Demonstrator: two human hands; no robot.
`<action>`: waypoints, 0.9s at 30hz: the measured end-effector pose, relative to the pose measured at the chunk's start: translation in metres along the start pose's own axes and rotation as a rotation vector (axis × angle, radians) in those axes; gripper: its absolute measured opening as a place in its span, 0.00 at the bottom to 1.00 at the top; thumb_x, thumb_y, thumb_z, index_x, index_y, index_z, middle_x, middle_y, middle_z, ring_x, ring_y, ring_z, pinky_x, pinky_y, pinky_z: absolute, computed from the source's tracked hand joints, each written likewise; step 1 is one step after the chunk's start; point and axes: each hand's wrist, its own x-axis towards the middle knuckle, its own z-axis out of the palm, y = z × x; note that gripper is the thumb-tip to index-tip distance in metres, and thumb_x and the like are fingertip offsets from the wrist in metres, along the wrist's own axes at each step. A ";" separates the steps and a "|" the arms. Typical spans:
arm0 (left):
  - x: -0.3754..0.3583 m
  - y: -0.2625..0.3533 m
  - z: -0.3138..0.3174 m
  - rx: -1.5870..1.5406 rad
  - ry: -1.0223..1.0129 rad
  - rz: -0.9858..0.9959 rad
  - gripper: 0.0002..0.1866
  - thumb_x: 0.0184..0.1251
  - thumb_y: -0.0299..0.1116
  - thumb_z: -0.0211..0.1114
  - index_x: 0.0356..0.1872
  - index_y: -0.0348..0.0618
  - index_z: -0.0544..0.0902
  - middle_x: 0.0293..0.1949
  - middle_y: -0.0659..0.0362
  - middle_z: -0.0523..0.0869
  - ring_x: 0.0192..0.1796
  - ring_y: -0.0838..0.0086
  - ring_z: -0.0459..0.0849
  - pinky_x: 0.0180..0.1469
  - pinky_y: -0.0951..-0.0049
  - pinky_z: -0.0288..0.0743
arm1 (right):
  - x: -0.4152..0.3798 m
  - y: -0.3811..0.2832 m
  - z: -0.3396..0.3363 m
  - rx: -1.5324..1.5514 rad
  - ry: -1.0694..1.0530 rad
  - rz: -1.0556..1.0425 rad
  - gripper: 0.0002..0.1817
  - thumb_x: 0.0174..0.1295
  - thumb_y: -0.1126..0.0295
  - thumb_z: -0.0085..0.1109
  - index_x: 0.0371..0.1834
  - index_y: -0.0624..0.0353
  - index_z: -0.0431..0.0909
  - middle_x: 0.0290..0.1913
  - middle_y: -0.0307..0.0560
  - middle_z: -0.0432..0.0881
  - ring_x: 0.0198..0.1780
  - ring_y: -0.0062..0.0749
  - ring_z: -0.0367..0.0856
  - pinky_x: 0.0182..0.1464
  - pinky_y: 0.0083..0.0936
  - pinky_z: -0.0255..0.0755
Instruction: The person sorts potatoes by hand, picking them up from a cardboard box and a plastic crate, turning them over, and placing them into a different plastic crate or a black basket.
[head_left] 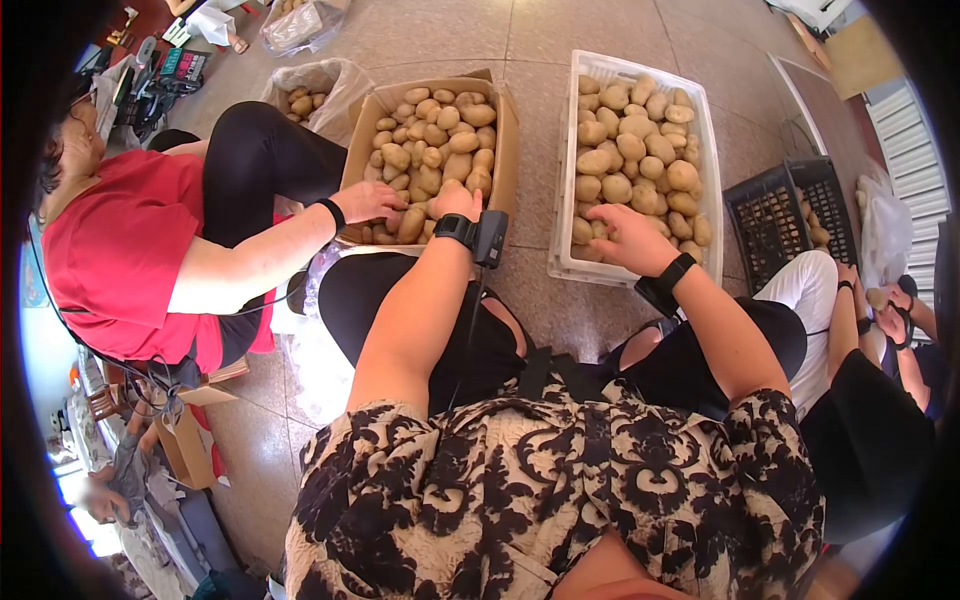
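My left hand (455,200) is down among the potatoes (430,120) in a cardboard box (508,150). Its fingers are curled downward, and whatever lies under them is hidden. Over the near edge of a white plastic crate (714,170), my right hand (635,240) has thumb and fingers apart, with nothing visible in its grip. Potatoes (632,147) fill this crate, and some lie just beneath my right fingertips. Close to my left hand, a co-worker's hand (368,202) rests on potatoes in the same box.
The co-worker in a red top (130,250) sits at my left. Behind the box stands a plastic bag (335,85) with more potatoes. A black crate (765,215) holding some potatoes is at the right, near another person's hands (890,318). Tiled floor (540,130) separates box and white crate.
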 end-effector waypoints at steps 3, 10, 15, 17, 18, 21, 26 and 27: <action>-0.024 0.016 -0.050 0.095 0.014 -0.026 0.23 0.61 0.52 0.49 0.37 0.42 0.82 0.40 0.53 0.82 0.44 0.62 0.81 0.46 0.63 0.71 | -0.002 -0.001 -0.002 0.015 -0.009 0.014 0.21 0.52 0.67 0.60 0.51 0.58 0.69 0.46 0.51 0.74 0.45 0.40 0.74 0.49 0.29 0.69; -0.005 -0.007 -0.026 0.038 0.016 -0.047 0.26 0.62 0.53 0.47 0.41 0.40 0.81 0.44 0.48 0.81 0.46 0.58 0.81 0.45 0.57 0.74 | -0.004 0.013 0.000 -0.008 0.019 0.011 0.21 0.52 0.67 0.59 0.50 0.58 0.71 0.49 0.54 0.72 0.52 0.47 0.71 0.55 0.32 0.66; -0.010 -0.013 -0.034 -0.020 0.007 0.057 0.27 0.63 0.52 0.45 0.36 0.36 0.81 0.39 0.43 0.81 0.44 0.53 0.80 0.45 0.55 0.73 | -0.006 0.027 0.003 -0.061 0.043 0.072 0.23 0.49 0.65 0.59 0.50 0.57 0.72 0.48 0.56 0.72 0.52 0.50 0.69 0.56 0.36 0.65; -0.025 -0.005 -0.045 0.005 0.138 0.065 0.26 0.63 0.49 0.45 0.30 0.37 0.83 0.33 0.45 0.83 0.41 0.53 0.81 0.44 0.55 0.73 | -0.006 0.032 0.006 -0.137 0.016 0.141 0.24 0.48 0.64 0.60 0.50 0.55 0.72 0.49 0.55 0.72 0.52 0.50 0.69 0.56 0.37 0.65; -0.030 -0.001 -0.051 0.005 0.137 0.078 0.26 0.63 0.49 0.45 0.30 0.37 0.83 0.33 0.45 0.83 0.41 0.53 0.81 0.44 0.55 0.73 | -0.006 0.035 0.006 -0.138 0.024 0.151 0.24 0.48 0.64 0.60 0.50 0.55 0.72 0.49 0.55 0.72 0.52 0.50 0.69 0.56 0.37 0.65; -0.033 0.003 -0.061 -0.041 0.000 -0.044 0.21 0.60 0.46 0.46 0.31 0.40 0.83 0.36 0.47 0.83 0.41 0.54 0.81 0.43 0.56 0.74 | -0.008 0.037 0.005 -0.188 -0.020 0.211 0.23 0.48 0.64 0.60 0.50 0.53 0.72 0.48 0.54 0.72 0.52 0.47 0.70 0.55 0.37 0.66; -0.037 0.013 -0.080 0.149 -0.045 0.082 0.22 0.61 0.47 0.45 0.31 0.42 0.83 0.36 0.49 0.83 0.40 0.55 0.81 0.41 0.55 0.75 | -0.008 0.039 0.004 -0.221 -0.040 0.237 0.23 0.48 0.63 0.61 0.50 0.53 0.72 0.48 0.53 0.72 0.52 0.48 0.70 0.54 0.38 0.67; -0.041 0.018 -0.086 0.125 -0.037 0.064 0.22 0.61 0.47 0.46 0.30 0.41 0.83 0.35 0.48 0.82 0.40 0.55 0.81 0.40 0.57 0.75 | -0.008 0.041 0.005 -0.235 -0.038 0.231 0.23 0.48 0.63 0.61 0.50 0.53 0.72 0.48 0.53 0.72 0.51 0.48 0.70 0.54 0.38 0.67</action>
